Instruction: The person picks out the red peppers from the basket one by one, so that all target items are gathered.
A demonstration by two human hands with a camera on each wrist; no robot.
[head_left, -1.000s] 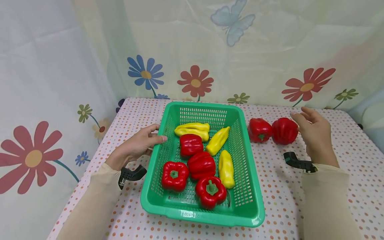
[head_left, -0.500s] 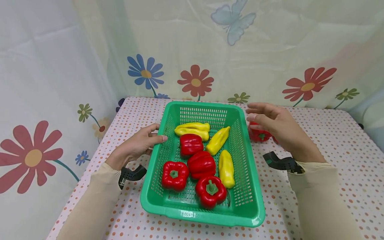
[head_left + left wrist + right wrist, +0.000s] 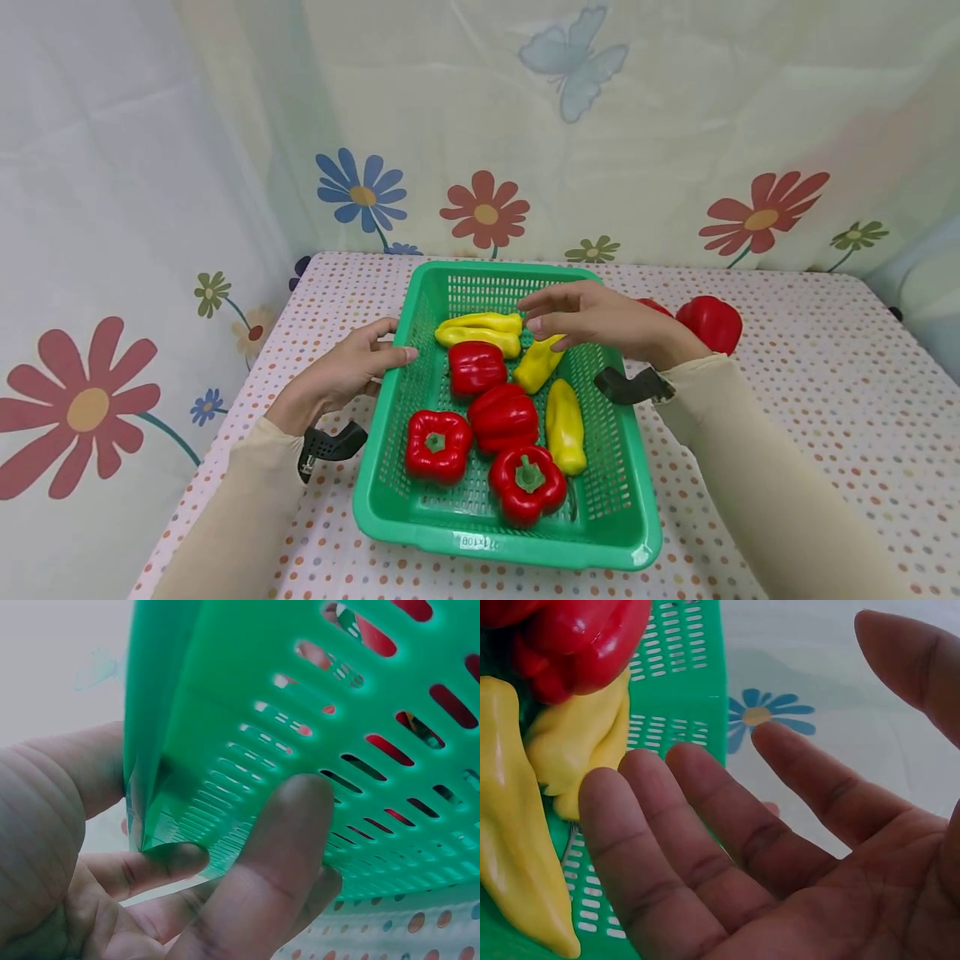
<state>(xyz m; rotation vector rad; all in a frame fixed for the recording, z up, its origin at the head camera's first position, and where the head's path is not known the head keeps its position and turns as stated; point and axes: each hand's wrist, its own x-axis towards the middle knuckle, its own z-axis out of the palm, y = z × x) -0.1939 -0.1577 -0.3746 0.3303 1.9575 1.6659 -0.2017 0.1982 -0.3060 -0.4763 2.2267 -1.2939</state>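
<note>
A green plastic basket [image 3: 555,557] holds several red bell peppers [image 3: 504,418] and several long yellow peppers [image 3: 566,425]. My left hand [image 3: 348,367] grips its left rim, the thumb over the edge; in the left wrist view the fingers [image 3: 289,832] lie along the slotted outer wall. Over the basket's right side hovers my right hand [image 3: 592,321], holding nothing, and it partly covers one yellow pepper [image 3: 534,371]. Its fingers [image 3: 712,791] are spread and nearly straight in the right wrist view, beside the yellow peppers there.
To the right of the basket, a red bell pepper [image 3: 711,321] lies on the dotted tablecloth [image 3: 810,375]. Another red bell pepper [image 3: 654,307] is mostly hidden behind my right hand and wrist. A flowered curtain [image 3: 660,150] hangs behind the table and along its left.
My right hand has swept left from beside the red peppers on the table to above the basket. The left hand keeps its grip on the rim. The view has tilted slightly.
</note>
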